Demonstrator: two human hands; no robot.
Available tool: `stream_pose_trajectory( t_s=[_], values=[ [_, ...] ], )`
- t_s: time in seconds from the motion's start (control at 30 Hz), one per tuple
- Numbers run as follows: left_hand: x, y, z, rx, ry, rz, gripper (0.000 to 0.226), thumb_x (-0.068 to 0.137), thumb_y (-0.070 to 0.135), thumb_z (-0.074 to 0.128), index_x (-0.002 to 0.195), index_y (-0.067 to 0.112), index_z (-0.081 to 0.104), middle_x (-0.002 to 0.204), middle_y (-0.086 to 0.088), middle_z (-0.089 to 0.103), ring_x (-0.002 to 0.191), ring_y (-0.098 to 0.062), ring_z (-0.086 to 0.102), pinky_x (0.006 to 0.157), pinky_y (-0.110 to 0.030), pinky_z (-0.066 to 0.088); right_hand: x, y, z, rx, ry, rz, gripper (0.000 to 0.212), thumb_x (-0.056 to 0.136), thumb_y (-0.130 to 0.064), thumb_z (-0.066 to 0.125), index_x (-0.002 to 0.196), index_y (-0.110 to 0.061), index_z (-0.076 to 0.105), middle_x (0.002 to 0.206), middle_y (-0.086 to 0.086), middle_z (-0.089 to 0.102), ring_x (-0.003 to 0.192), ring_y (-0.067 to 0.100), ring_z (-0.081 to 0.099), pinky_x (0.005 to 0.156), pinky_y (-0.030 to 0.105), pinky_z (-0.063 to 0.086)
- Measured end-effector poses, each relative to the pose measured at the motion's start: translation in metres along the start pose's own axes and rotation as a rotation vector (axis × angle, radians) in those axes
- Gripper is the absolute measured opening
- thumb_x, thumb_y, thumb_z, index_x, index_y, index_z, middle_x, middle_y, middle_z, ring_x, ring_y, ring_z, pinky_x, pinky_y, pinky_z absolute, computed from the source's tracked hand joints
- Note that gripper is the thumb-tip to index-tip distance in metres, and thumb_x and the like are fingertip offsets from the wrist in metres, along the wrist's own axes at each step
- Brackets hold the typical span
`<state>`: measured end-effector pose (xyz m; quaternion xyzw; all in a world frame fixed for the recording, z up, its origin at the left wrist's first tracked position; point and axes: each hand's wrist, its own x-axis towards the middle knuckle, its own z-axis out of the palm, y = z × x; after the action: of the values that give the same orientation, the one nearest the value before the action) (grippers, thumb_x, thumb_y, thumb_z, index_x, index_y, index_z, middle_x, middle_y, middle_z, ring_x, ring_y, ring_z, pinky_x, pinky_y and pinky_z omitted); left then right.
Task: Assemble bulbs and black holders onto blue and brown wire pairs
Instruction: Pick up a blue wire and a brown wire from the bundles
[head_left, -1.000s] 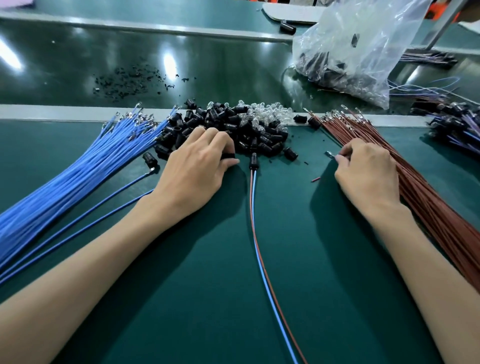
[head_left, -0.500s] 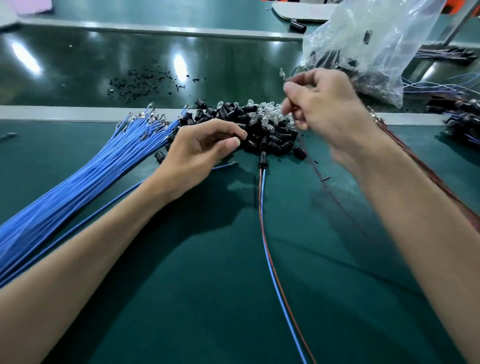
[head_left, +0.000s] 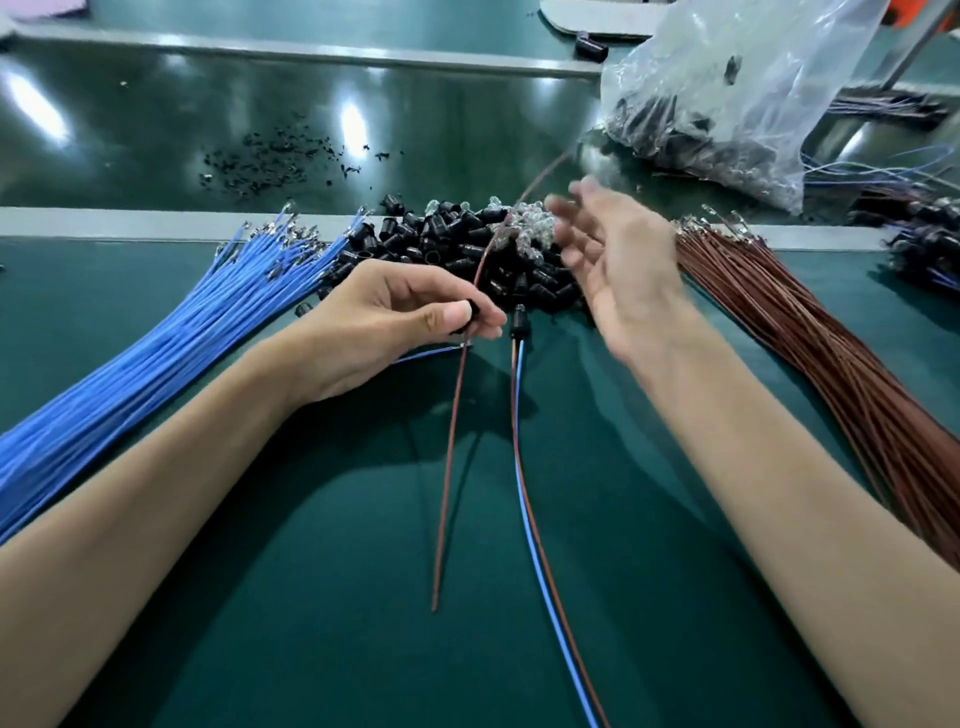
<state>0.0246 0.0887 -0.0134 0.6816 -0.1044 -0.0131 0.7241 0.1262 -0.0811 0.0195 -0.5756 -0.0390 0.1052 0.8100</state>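
Observation:
My left hand (head_left: 395, 322) pinches a black holder (head_left: 469, 315) between thumb and fingers. A single brown wire (head_left: 451, 441) runs past those fingertips, its upper part arcing over the pile and its lower end lying on the mat. A blue wire end (head_left: 426, 354) lies just under the same hand. My right hand (head_left: 618, 270) is blurred, with spread fingers and nothing visibly in it, above the clear bulbs (head_left: 530, 235). The pile of black holders (head_left: 447, 244) lies behind both hands. One assembled blue-and-brown pair (head_left: 524, 467) with its holder (head_left: 518, 318) lies between my arms.
A bundle of blue wires (head_left: 156, 364) fans out on the left and a bundle of brown wires (head_left: 831, 364) on the right. A plastic bag (head_left: 727, 93) of parts sits at the back right, with finished pieces (head_left: 930, 244) at the far right. Black scraps (head_left: 270, 161) lie on the belt.
My right hand drew a brown wire from the right bundle, carried it over to the left hand, and now has its fingers spread. My left hand took a blue wire and lifted off the pile.

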Motion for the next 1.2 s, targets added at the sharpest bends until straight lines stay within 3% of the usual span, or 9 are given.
stream_pose_trajectory(
  t_s=[0.1, 0.17, 0.3, 0.37, 0.47, 0.57, 0.77, 0.9, 1.2],
  values=[
    [0.002, 0.0, 0.003, -0.056, 0.121, 0.027, 0.016, 0.082, 0.01, 0.062, 0.085, 0.015, 0.077, 0.092, 0.0, 0.074, 0.089, -0.012, 0.067, 0.08, -0.024, 0.054, -0.024, 0.014, -0.008, -0.641, -0.062, -0.18, 0.023, 0.092, -0.035, 0.062, 0.074, -0.019, 0.062, 0.072, 0.002, 0.064, 0.057, 0.01, 0.052, 0.057, 0.028, 0.04],
    [0.003, 0.0, 0.003, -0.055, 0.149, 0.04, 0.01, 0.079, 0.015, 0.068, 0.086, 0.015, 0.076, 0.092, 0.0, 0.073, 0.087, -0.011, 0.066, 0.08, -0.023, 0.054, -0.042, 0.019, -0.012, -0.82, -0.26, -0.174, 0.037, 0.085, -0.045, 0.066, 0.067, -0.014, 0.067, 0.064, 0.004, 0.066, 0.052, 0.007, 0.049, 0.056, 0.029, 0.04],
    [0.001, 0.001, 0.003, 0.015, 0.164, 0.052, 0.017, 0.08, 0.023, 0.063, 0.093, 0.015, 0.07, 0.1, 0.002, 0.073, 0.09, -0.008, 0.065, 0.079, -0.021, 0.05, -0.059, 0.024, -0.009, -0.913, -0.739, -0.067, 0.023, 0.085, -0.03, 0.071, 0.07, -0.013, 0.071, 0.061, -0.002, 0.068, 0.043, 0.001, 0.047, 0.049, 0.014, 0.037],
    [0.001, 0.002, 0.003, 0.012, 0.146, 0.056, 0.016, 0.079, 0.028, 0.067, 0.092, 0.019, 0.071, 0.104, 0.001, 0.073, 0.095, -0.01, 0.065, 0.08, -0.023, 0.05, -0.06, 0.025, -0.008, -0.778, -0.8, -0.029, 0.022, 0.09, -0.02, 0.066, 0.071, -0.01, 0.068, 0.06, 0.001, 0.067, 0.039, 0.004, 0.046, 0.043, 0.013, 0.036],
    [0.001, 0.002, 0.003, -0.054, 0.156, 0.058, 0.012, 0.074, 0.029, 0.071, 0.086, 0.027, 0.074, 0.105, 0.0, 0.073, 0.094, -0.011, 0.067, 0.078, -0.022, 0.052, -0.057, 0.027, -0.009, -0.381, -0.627, 0.034, 0.024, 0.099, -0.014, 0.049, 0.076, -0.008, 0.054, 0.058, 0.004, 0.066, 0.036, 0.009, 0.052, 0.034, 0.014, 0.037],
    [0.002, 0.0, 0.002, -0.022, 0.189, 0.063, 0.009, 0.079, 0.023, 0.07, 0.085, 0.028, 0.074, 0.095, 0.003, 0.072, 0.083, -0.008, 0.065, 0.074, -0.018, 0.052, -0.05, 0.029, -0.013, -0.076, -0.404, -0.075, 0.019, 0.101, -0.011, 0.043, 0.082, -0.008, 0.045, 0.065, 0.006, 0.069, 0.047, 0.014, 0.062, 0.044, 0.016, 0.046],
    [0.001, 0.0, 0.005, 0.196, 0.188, 0.084, 0.023, 0.083, 0.022, 0.062, 0.105, 0.019, 0.066, 0.083, 0.0, 0.061, 0.078, -0.007, 0.055, 0.075, -0.017, 0.048, -0.049, 0.034, -0.013, -0.171, -0.277, -0.344, 0.017, 0.095, 0.003, 0.051, 0.09, -0.012, 0.056, 0.077, -0.002, 0.07, 0.065, 0.013, 0.068, 0.06, 0.018, 0.051],
    [0.002, 0.001, 0.008, 0.23, 0.24, 0.045, 0.019, 0.077, 0.022, 0.067, 0.096, 0.019, 0.068, 0.08, 0.001, 0.062, 0.079, -0.011, 0.055, 0.077, -0.018, 0.047, -0.051, 0.031, -0.011, -0.216, -0.199, -0.461, 0.015, 0.101, -0.01, 0.042, 0.092, -0.021, 0.045, 0.084, 0.0, 0.072, 0.072, 0.017, 0.071, 0.061, 0.021, 0.052],
    [0.002, 0.003, 0.012, 0.263, 0.293, 0.001, 0.029, 0.066, 0.017, 0.072, 0.093, 0.011, 0.065, 0.081, 0.003, 0.068, 0.075, -0.001, 0.063, 0.076, -0.013, 0.051, -0.053, 0.033, -0.009, -0.21, -0.184, -0.534, 0.02, 0.095, 0.0, 0.051, 0.097, -0.02, 0.046, 0.079, 0.001, 0.067, 0.068, 0.012, 0.064, 0.067, 0.021, 0.05]
  ],
)
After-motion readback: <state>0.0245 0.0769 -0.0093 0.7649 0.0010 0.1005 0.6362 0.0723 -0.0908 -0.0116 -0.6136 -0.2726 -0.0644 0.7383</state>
